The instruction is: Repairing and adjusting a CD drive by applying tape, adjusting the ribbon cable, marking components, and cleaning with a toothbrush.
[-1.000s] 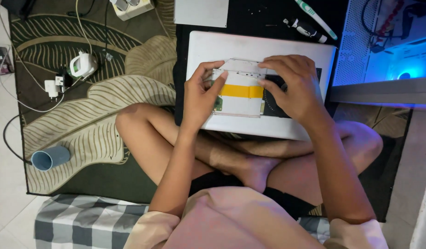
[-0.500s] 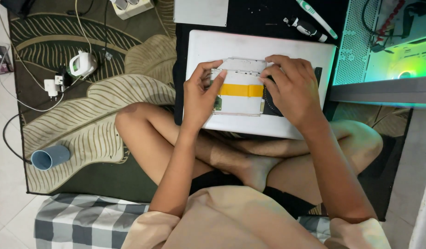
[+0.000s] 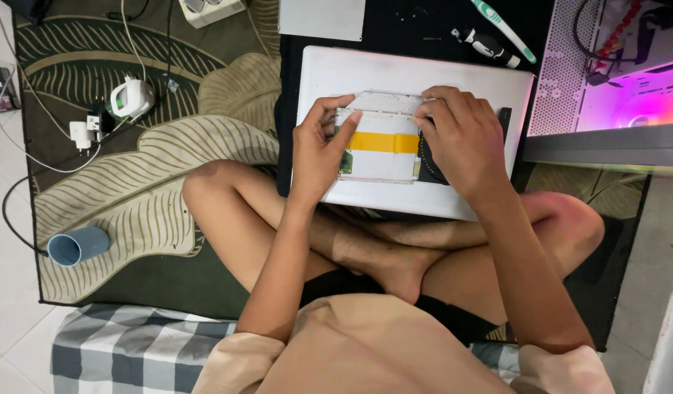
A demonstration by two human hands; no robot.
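The flat white panel (image 3: 384,138), banded across its middle by a strip of yellow tape (image 3: 384,142), lies on the underside of a closed silver laptop (image 3: 417,80), which rests across the lap of a person sitting cross-legged on a leaf-patterned rug (image 3: 118,168). The left hand (image 3: 318,149) grips the panel's left edge, thumb on the near side and the fingers (image 3: 336,109) curled over the far-left corner, closed onto it. The right hand (image 3: 460,135) lies palm-down over the panel's right end, its fingertips (image 3: 428,106) pressed on the far edge; whether it grips or only presses cannot be told, as the hand hides what is beneath it. A small green circuit board (image 3: 346,162) shows at the panel's near-left corner, just beside the left thumb. Far of the laptop, on a black mat (image 3: 409,22), lie a grey rectangular plate (image 3: 322,18) and, toward the right, a black-and-white handled tool (image 3: 486,45) beside a white-and-green toothbrush (image 3: 504,29). To the right stands a computer case (image 3: 606,73) with a perforated side and pink light inside. On the rug at the left sit a white charger (image 3: 130,98) with trailing cables, a small white plug (image 3: 81,135) and, nearer, a blue cup (image 3: 78,246) lying on its side. A checked cushion (image 3: 125,350) lies at the near edge. Nothing obstructs the panel but the hands themselves.
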